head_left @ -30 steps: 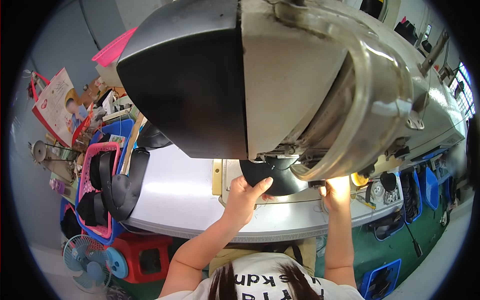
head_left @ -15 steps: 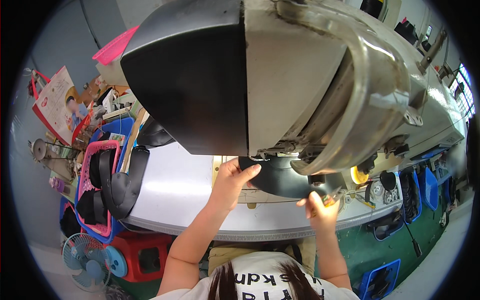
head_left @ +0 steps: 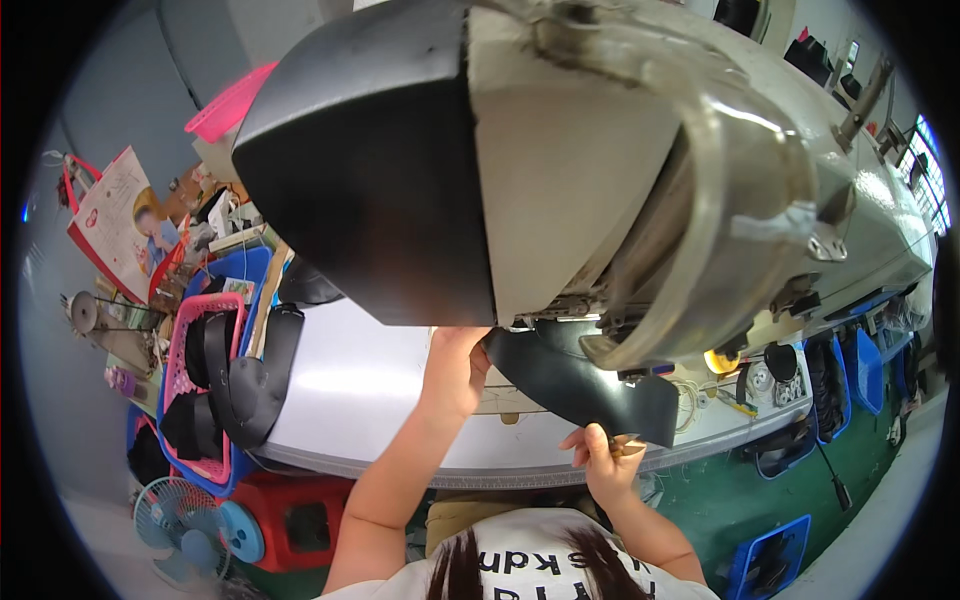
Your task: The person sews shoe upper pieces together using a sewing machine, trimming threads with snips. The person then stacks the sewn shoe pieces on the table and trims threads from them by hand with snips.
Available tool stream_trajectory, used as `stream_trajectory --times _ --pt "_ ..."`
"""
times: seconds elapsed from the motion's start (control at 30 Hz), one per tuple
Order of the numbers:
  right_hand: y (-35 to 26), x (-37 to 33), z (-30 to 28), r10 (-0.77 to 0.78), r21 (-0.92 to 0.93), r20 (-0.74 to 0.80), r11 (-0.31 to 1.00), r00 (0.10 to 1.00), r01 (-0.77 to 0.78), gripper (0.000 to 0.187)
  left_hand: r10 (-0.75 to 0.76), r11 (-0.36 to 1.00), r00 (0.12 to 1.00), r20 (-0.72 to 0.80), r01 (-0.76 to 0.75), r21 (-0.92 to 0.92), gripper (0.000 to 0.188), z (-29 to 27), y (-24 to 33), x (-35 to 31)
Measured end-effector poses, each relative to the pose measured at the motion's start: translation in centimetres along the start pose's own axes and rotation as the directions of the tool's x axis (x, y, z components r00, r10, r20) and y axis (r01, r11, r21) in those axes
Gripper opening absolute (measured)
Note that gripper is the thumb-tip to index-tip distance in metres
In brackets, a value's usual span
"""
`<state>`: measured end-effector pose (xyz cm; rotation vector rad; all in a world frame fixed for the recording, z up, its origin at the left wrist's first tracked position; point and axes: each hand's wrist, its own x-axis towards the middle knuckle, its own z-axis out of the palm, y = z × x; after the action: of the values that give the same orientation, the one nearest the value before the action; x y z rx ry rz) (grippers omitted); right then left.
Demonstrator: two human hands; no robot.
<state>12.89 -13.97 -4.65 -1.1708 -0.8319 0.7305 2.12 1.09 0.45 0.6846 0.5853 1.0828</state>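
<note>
A curved, smooth black piece that looks like leather (head_left: 590,385) lies under the head of a sewing machine (head_left: 570,190) and reaches down over the table toward the front edge. My left hand (head_left: 458,370) grips its left end beside the needle area; the fingertips are partly hidden beneath the machine head. Close to the piece's lower edge, my right hand (head_left: 606,470) is closed around small thread snips (head_left: 630,447) with a yellowish handle. The right fingers are just below the piece, and whether they touch it I cannot tell.
A pink basket (head_left: 236,330) of black parts sits in a blue bin at left. A red stool (head_left: 290,515) and a blue fan (head_left: 185,530) stand below. Thread and small tools (head_left: 745,400) lie on the table's right. Blue crates (head_left: 862,370) line the right side.
The black piece has turned, its right end swinging down toward me. My right hand has moved down and left with the snips; my left hand has shifted slightly, its fingertips now further under the machine.
</note>
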Motion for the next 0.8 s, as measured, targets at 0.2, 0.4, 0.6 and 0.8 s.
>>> stream_trajectory --times 0.2,0.4,0.6,0.8 --pt "0.4 -0.1 0.2 0.005 0.005 -0.009 1.000 1.000 -0.005 0.030 -0.184 0.907 0.982 0.036 0.156 0.391 0.015 0.7 -3.0 -4.2" --pt "0.4 -0.6 0.6 0.030 0.055 -0.027 0.998 0.999 -0.028 0.019 0.011 0.973 0.996 0.089 -0.031 0.230 0.019 2.5 -5.5 -3.7" --pt "-0.3 -3.0 -0.4 0.160 0.028 0.305 0.984 0.939 -0.177 0.014 -0.047 0.974 0.998 0.036 0.038 0.224 0.019 1.7 -4.9 -3.5" --pt "-2.1 -1.9 -2.4 -0.138 -0.079 0.465 0.977 0.875 0.196 0.014 -0.008 0.967 0.998 0.061 -0.008 0.256 0.016 1.7 -3.6 -3.6"
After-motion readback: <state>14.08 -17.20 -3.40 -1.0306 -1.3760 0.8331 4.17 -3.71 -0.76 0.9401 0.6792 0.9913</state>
